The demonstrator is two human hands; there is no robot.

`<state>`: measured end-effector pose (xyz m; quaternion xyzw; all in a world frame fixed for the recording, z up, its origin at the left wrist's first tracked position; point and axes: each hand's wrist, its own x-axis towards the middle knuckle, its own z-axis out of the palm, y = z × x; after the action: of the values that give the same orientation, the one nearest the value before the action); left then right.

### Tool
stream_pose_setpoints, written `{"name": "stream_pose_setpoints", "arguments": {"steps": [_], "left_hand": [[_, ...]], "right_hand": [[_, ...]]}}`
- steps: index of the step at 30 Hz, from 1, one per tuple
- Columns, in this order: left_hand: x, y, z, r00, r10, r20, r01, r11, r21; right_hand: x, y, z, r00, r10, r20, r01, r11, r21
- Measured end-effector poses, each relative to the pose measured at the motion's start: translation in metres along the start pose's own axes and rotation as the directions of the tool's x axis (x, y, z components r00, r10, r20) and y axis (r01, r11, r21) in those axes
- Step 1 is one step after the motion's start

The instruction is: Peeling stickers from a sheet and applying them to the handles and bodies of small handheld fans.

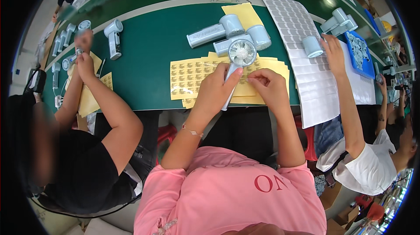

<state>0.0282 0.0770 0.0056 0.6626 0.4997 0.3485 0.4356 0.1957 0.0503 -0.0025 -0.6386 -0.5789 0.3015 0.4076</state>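
Observation:
My left hand point(216, 87) is closed round the handle of a light blue handheld fan point(242, 53). The fan stands tilted, its round clear-fronted head up and away from me. Just right of it, my right hand point(269, 87) has thumb and forefinger pinched together; whatever they hold is too small to make out. Under both hands lie overlapping yellow sticker sheets point(186, 77) printed with rows of small dark labels. Beyond the sheets, a few more light blue fans point(210, 35) lie in a pile, at least one of them in a clear wrapper.
A co-worker at left handles a part beside several fans point(114, 38). At right, another person's hand point(334, 53) reaches near a fan point(312, 46) on large grey-and-white label sheets point(302, 38). A blue tray point(359, 53) of small parts stands beyond on the green table point(144, 68).

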Motion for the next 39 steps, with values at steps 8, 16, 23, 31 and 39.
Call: {"name": "stream_pose_setpoints", "arguments": {"steps": [8,16,23,31,39], "left_hand": [[0.0,0.004,-0.005,0.996,-0.064,0.055,0.063,0.998,0.019],[0.006,-0.001,-0.008,0.992,-0.099,0.078,0.099,0.995,0.009],[0.007,0.005,-0.01,0.988,-0.082,0.128,0.079,0.997,0.027],[0.004,-0.002,-0.011,0.969,-0.065,0.24,0.194,0.802,-0.565],[-0.013,0.012,0.004,0.91,0.096,0.403,0.354,0.322,-0.878]], "right_hand": [[0.007,0.001,0.013,0.995,-0.099,-0.007,0.095,0.975,-0.199],[0.004,-0.007,0.023,0.972,-0.236,-0.024,0.193,0.846,-0.497],[-0.022,-0.028,0.011,0.992,-0.119,-0.044,0.111,0.981,-0.157],[-0.058,-0.035,-0.015,0.981,0.155,0.116,-0.193,0.719,0.668],[-0.067,-0.062,-0.003,0.984,-0.062,0.169,-0.082,0.682,0.727]]}}
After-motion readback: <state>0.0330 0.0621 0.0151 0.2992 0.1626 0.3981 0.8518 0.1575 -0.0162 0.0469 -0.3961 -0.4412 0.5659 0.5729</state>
